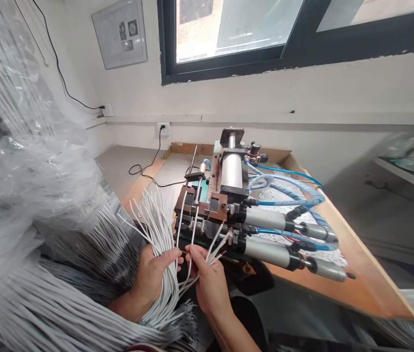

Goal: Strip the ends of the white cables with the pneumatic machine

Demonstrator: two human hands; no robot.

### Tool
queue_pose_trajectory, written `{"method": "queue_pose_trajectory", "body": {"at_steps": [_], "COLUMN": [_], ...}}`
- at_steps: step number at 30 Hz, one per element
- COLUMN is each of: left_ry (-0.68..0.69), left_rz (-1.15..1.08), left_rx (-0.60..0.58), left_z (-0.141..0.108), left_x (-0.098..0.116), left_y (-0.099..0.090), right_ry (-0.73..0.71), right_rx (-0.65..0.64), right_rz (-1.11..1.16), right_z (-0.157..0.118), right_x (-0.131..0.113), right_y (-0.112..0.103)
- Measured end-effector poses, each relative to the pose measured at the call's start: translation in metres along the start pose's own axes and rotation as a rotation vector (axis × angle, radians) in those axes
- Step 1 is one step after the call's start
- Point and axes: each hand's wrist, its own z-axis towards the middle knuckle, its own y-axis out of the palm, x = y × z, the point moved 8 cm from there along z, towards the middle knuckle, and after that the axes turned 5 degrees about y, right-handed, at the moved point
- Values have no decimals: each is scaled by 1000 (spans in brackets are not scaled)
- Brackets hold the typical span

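My left hand [151, 274] is closed round a thick bundle of white cables [161, 225], whose ends fan out upward above the thumb. Beside it, my right hand [209, 281] pinches a few white cables [192, 239] between thumb and fingers. Some of these lean to the right, and small reddish inner wires show at their tips. Two single cables stand up between the hands, in front of the metal jaws of a pneumatic machine [201, 205]. Both hands are just below and in front of that machine, apart from its jaws.
The machine's silver cylinders [265, 249] and blue air hoses [291, 195] reach right over the wooden-edged table [372, 288]. White scraps [284, 186] lie behind them. Large bundles of cables [63, 303], partly under clear plastic [45, 176], crowd the left side. A black cord [159, 146] runs to a wall socket.
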Motion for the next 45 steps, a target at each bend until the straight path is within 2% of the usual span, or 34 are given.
{"method": "queue_pose_trajectory", "body": {"at_steps": [6,10,16,19,23,26,31,40,45], "left_ry": [-23,-11,25,51,33,-26,-58,-48,-16], "left_rz": [5,1,19,22,-15,-9,-6,4,10], "left_rx": [32,11,-48,-87,-19,27,30,34,26], "left_z": [-2,-2,-3,-4,-5,-5,-5,-4,-3], "left_x": [0,1,-2,-1,-2,-5,-6,-4,-3], "left_y": [0,2,4,4,-4,-8,-7,-6,-8], "right_ry": [98,126,244,143,-47,-50,-52,-5,18], "right_rx": [24,45,-124,-98,-60,-8,31,93,67], "right_rz": [92,116,142,49,-73,-102,-149,-107,-80], "right_z": [7,8,6,1,-5,-4,3,5,8], "right_x": [2,0,4,-1,-6,3,10,3,3], "right_y": [1,2,24,24,14,0,-13,-8,-5]}}
